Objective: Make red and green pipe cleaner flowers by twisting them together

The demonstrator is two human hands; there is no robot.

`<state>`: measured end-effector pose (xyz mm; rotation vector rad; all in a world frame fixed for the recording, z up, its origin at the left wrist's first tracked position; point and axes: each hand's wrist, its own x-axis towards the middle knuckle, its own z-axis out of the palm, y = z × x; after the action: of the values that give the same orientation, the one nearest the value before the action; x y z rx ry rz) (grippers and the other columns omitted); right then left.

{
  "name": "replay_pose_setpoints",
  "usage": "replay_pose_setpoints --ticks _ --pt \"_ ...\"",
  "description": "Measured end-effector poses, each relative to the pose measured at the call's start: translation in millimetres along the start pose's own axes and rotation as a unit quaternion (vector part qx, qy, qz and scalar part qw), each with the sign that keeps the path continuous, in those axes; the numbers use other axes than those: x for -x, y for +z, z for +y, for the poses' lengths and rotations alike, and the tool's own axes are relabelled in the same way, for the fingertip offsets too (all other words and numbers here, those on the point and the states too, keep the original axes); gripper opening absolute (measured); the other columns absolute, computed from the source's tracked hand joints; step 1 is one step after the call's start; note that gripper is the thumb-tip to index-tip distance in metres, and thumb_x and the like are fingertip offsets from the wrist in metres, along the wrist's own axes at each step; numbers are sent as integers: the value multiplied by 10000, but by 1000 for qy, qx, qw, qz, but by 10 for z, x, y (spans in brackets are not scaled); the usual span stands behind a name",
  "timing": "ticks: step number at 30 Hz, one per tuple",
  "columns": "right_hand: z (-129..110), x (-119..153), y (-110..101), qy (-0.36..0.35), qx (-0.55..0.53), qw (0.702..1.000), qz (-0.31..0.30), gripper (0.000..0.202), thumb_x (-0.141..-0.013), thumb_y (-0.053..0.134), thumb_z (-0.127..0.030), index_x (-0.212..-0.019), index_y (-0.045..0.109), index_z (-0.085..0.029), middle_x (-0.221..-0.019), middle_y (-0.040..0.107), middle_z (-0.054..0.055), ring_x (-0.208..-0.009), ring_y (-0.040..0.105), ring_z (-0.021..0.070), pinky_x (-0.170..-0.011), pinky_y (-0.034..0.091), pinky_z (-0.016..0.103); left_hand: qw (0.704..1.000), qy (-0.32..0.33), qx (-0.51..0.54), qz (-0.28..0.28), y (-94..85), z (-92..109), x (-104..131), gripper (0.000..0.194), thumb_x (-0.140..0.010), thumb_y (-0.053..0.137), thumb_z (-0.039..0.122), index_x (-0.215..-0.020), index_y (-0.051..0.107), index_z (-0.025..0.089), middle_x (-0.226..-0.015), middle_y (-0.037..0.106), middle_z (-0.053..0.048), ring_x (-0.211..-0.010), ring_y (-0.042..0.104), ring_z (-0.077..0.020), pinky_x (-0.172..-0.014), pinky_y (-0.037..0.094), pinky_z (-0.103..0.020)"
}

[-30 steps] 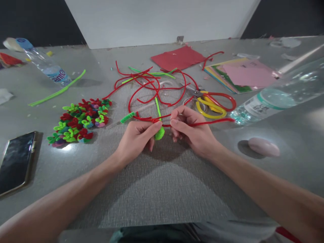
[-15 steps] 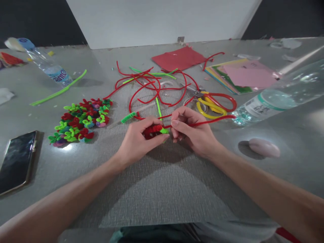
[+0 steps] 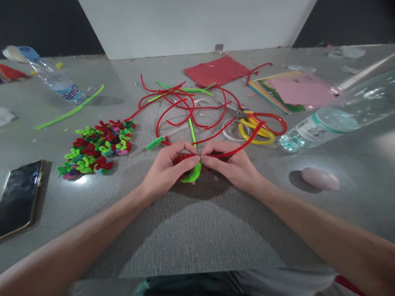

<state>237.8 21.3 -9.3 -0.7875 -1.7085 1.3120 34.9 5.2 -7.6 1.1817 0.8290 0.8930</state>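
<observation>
My left hand [image 3: 169, 166] is closed round a red and green pipe-cleaner piece [image 3: 193, 174]; its green curl shows below the thumb and the rest is mostly hidden by the fingers. My right hand [image 3: 231, 164] pinches a red pipe cleaner [image 3: 243, 147] close to that piece, its free end rising to the right toward the scissors. The fingertips of both hands meet. Just beyond them lie a green pipe cleaner [image 3: 192, 130] and a clear stick with a green coil [image 3: 155, 143] wound on it.
Loose red pipe cleaners [image 3: 173, 109] tangle behind my hands, with yellow-and-red-handled scissors [image 3: 259, 127] beside them. Small pipe-cleaner flowers [image 3: 92, 150] cluster at left, near a phone [image 3: 21, 199]. To the right are a large bottle [image 3: 333, 123], coloured papers [image 3: 302, 90] and a pinkish oval object [image 3: 320, 178].
My hands have come together at the fingertips. More of the green curl now shows below my left thumb, and the red pipe cleaner's free end has swung upward and leftward.
</observation>
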Motion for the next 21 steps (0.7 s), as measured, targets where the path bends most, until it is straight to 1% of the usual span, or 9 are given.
replay_pose_setpoints --ticks 3,5,8,11,14,16,19,21 --pt "1 13 -3 -7 12 1000 0 191 -975 683 -227 -793 684 -171 -693 620 -31 -632 507 98 -582 383 251 1000 -12 13 -4 1 4 3 255 -917 804 327 -943 599 177 -661 676 47 -539 596 -75 -607 680 -257" --pt "3 24 0 -4 17 1000 2 196 -972 675 -214 -781 675 -170 -689 623 -32 -629 509 97 -579 378 252 1000 -14 21 -6 7 14 5 276 -897 824 290 -957 574 189 -674 702 51 -537 617 -76 -630 690 -276" --pt "1 36 7 7 21 1000 0 199 -962 657 -194 -765 657 -170 -677 615 -33 -620 506 97 -576 373 254 999 -17 23 -20 9 25 2 282 -889 819 245 -945 547 194 -710 745 28 -555 692 -101 -573 640 -215" --pt "-3 36 9 6 22 1000 2 204 -952 647 -193 -750 647 -171 -671 599 -35 -615 488 95 -572 358 257 999 -23 16 -26 -9 13 -9 256 -899 811 251 -924 566 183 -730 758 3 -591 744 -130 -520 577 -166" --pt "-5 23 2 -2 21 1000 9 202 -926 635 -177 -723 633 -177 -647 543 -48 -604 440 91 -562 328 258 1000 -6 21 -16 -37 -19 -21 248 -915 810 284 -889 589 175 -673 716 21 -538 695 -103 -489 543 -151" --pt "-3 13 -6 3 19 1000 17 198 -904 628 -165 -707 622 -182 -633 502 -55 -595 411 90 -558 314 259 999 1 39 -22 -53 -41 -29 223 -945 784 294 -896 602 176 -656 706 26 -516 666 -94 -478 531 -153" --pt "10 3 -19 16 11 999 37 192 -899 634 -176 -707 627 -184 -631 496 -54 -593 408 92 -558 317 258 997 13 61 -34 -63 -65 -40 134 -973 738 260 -966 632 178 -713 728 14 -558 673 -95 -527 557 -167" --pt "27 -2 -21 25 -10 998 57 194 -914 649 -199 -720 636 -187 -645 518 -49 -591 436 92 -558 332 255 997 24 64 -31 -60 -72 -50 101 -963 725 226 -1016 657 175 -774 742 0 -601 681 -96 -558 565 -170"
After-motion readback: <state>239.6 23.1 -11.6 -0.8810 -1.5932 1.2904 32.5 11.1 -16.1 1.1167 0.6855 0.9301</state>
